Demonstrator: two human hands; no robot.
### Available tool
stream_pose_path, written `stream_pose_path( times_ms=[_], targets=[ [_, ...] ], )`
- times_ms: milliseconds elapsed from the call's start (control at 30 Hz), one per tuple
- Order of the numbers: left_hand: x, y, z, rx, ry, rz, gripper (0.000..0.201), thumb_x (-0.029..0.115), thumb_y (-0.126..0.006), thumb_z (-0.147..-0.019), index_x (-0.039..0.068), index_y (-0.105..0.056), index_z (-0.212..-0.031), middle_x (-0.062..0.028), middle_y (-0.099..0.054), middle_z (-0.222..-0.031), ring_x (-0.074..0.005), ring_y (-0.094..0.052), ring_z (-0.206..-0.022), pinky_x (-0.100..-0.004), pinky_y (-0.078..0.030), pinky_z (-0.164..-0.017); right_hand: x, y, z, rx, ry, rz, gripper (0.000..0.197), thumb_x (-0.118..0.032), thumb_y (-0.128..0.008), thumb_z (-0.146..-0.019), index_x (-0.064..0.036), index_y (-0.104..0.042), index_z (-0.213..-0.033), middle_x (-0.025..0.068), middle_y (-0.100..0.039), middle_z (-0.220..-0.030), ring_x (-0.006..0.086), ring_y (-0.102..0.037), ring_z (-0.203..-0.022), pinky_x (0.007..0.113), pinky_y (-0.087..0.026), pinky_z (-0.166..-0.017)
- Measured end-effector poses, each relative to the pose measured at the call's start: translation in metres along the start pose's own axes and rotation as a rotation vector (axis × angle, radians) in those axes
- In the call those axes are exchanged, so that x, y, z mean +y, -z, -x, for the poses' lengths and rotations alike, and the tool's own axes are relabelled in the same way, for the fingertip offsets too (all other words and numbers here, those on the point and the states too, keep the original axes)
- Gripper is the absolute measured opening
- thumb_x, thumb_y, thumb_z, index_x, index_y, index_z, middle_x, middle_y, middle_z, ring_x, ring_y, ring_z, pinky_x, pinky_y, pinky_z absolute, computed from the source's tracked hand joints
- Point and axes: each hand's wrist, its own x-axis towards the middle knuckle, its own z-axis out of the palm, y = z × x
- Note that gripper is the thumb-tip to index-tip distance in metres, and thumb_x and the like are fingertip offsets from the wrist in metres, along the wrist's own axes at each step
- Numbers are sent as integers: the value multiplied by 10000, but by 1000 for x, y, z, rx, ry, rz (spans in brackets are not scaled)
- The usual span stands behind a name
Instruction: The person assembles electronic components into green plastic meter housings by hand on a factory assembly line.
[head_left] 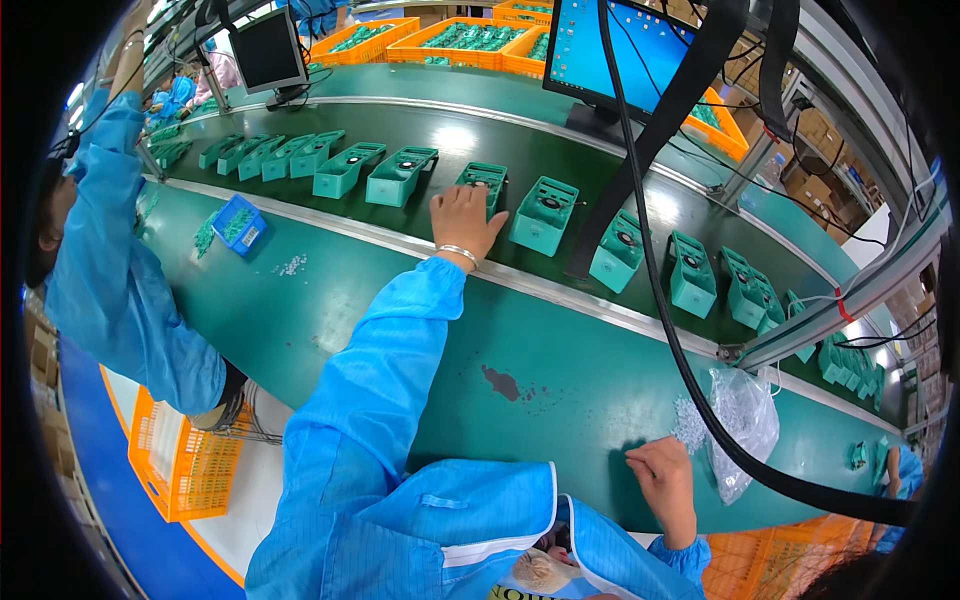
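The green housing (pixel 489 174) lies straight ahead of the left hand (pixel 463 218), partly under its fingers, on the dark green belt (pixel 455 137) just beyond the metal rail (pixel 560 293). Its long axis seems to run away from the person, much as that of the neighbouring housing (pixel 545 214) to its right does. The left hand is by far the nearer of the 2 — palm down, arm stretched forward, thumb spread to the right. Its fingertips are hidden, so I cannot tell whether they grasp the housing or only rest on it.

The right hand (pixel 665 478) is well apart, low over the tabletop, fingers loosely curled leftward; whether it holds anything small, I cannot tell. Just beyond it sit small clear pieces (pixel 689 424) and a plastic bag (pixel 757 415).
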Motion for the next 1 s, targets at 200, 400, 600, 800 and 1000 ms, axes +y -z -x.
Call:
stream_pose_path(
  times_ms=[200, 400, 600, 800, 1000],
  targets=[
    [-20, 12, 28, -86, -203, 81, 187, 265, -804, -807, 139, -705, -903, -21, -658, -931, -259, -603, -987, -443, -422, -898, 1, -5, 4, -32, 69, 54, 191, -1, -805, -708, -53, -744, -881, 73, -694, -858, 301, -642, -849, 424, -477, -779],
    [-18, 78, 75, -143, -361, 230, 228, 186, -805, -798, 112, -646, -943, -71, -622, -947, -301, -604, -970, -475, -434, -897, 19, 8, 12, 7, 14, 116, 135, -11, -778, -742, -55, -731, -860, 113, -690, -849, 350, -643, -819, 458, -488, -748],
    [-18, 179, 149, -289, -344, 351, 200, 87, -780, -799, 72, -637, -937, -90, -637, -936, -309, -609, -921, -489, -413, -942, 59, 32, -5, 220, -237, 76, 94, -12, -721, -868, -1, -735, -961, 164, -691, -894, 372, -649, -870, 434, -525, -772],
    [7, 217, 182, -362, -382, 477, 256, 70, -785, -736, 67, -616, -928, -92, -629, -916, -311, -611, -904, -499, -403, -954, 95, 40, -5, 255, -276, 291, 86, -40, -723, -858, -17, -737, -940, 146, -719, -931, 370, -663, -916, 444, -545, -818],
    [16, 224, 192, -378, -445, 542, 254, 97, -789, -714, 87, -622, -906, -66, -636, -906, -280, -620, -874, -503, -398, -960, 107, 42, -17, 292, -261, 442, 77, -68, -740, -841, -63, -748, -918, 99, -717, -920, 340, -651, -935, 448, -537, -792]
  ],
)
